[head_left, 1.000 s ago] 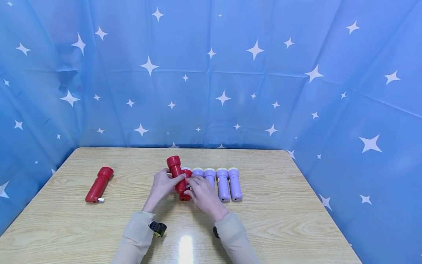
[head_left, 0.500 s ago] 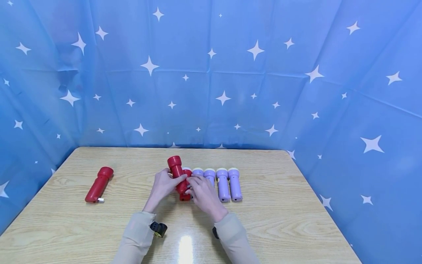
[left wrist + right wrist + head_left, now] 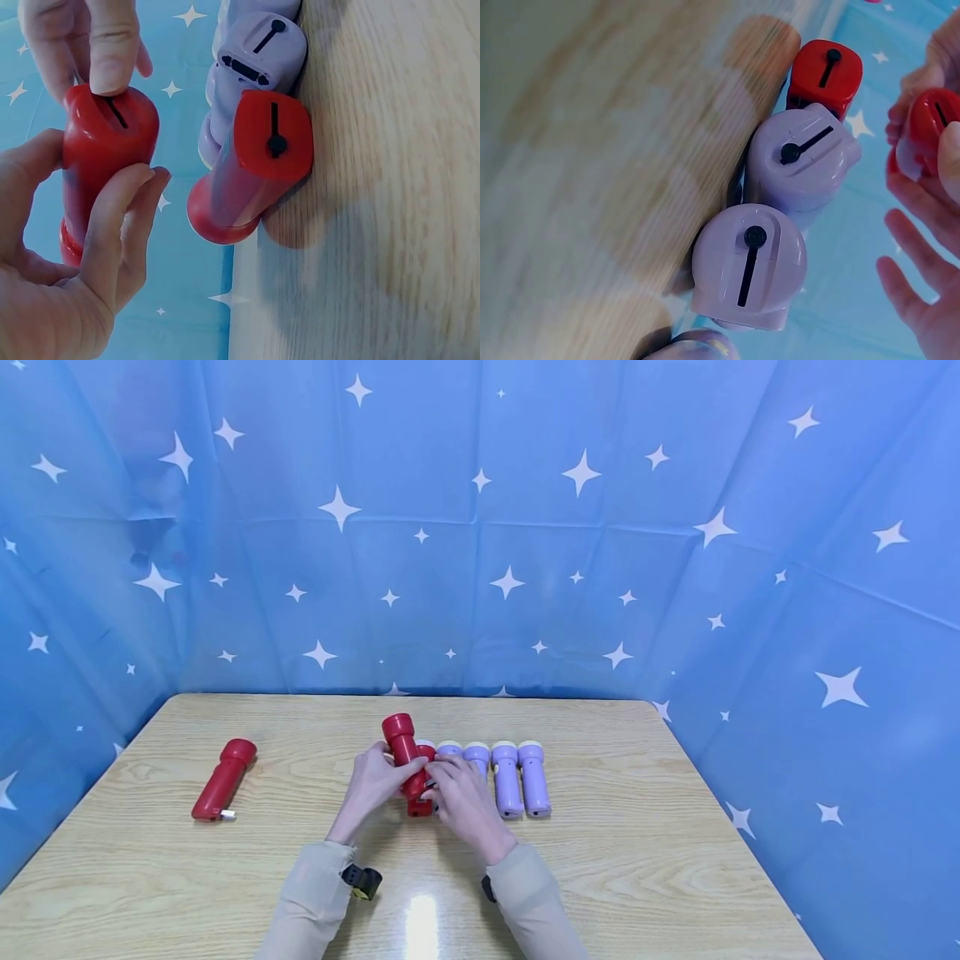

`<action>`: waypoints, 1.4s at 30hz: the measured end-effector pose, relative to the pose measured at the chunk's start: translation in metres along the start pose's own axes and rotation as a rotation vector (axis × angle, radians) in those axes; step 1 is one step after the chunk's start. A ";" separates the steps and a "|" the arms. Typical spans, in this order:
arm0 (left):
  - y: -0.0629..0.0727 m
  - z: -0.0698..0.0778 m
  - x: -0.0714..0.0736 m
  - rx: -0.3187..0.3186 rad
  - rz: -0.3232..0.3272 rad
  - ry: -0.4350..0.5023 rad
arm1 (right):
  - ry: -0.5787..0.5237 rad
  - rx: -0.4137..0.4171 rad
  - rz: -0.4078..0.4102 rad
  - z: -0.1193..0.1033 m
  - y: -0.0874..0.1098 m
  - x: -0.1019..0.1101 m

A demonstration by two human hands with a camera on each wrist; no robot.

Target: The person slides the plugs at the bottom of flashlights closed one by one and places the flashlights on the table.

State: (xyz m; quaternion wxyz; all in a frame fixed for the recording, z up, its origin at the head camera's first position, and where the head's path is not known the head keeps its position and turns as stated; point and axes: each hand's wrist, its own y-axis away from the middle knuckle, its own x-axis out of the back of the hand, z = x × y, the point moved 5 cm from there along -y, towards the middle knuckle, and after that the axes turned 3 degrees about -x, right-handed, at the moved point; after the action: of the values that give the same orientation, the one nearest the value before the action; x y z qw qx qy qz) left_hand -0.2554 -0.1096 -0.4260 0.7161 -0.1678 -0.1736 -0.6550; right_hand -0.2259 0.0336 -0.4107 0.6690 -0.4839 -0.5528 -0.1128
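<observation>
My left hand (image 3: 371,781) grips a red flashlight (image 3: 401,743) around its body, raised and tilted over the row on the table. The thumb of my right hand (image 3: 463,797) presses the flashlight's tail end beside a black slider slot, with the forefinger against its side, as the left wrist view shows. A small metallic bit shows near the right fingertips in the head view. Just below lies a second red flashlight (image 3: 274,142), at the left end of a row of lilac flashlights (image 3: 507,785). My right hand partly covers two lilac ones.
At the left of the wooden table (image 3: 150,877) lies another red flashlight (image 3: 222,783), its white plug (image 3: 228,815) sticking out near the tail. A blue star-patterned curtain (image 3: 420,560) stands behind and beside the table.
The held red flashlight has shifted very slightly to the right. Both hands keep nearly the same place and hold, and the flashlights on the table stay put.
</observation>
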 end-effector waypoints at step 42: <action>0.001 0.006 0.001 0.006 0.000 0.007 | 0.005 -0.031 0.059 -0.005 -0.004 0.003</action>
State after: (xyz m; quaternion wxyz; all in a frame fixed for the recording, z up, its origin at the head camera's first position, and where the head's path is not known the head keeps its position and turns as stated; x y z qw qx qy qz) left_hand -0.2541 -0.1074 -0.4207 0.7171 -0.1634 -0.1730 -0.6551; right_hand -0.2245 0.0284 -0.4053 0.6658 -0.5099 -0.5350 -0.1026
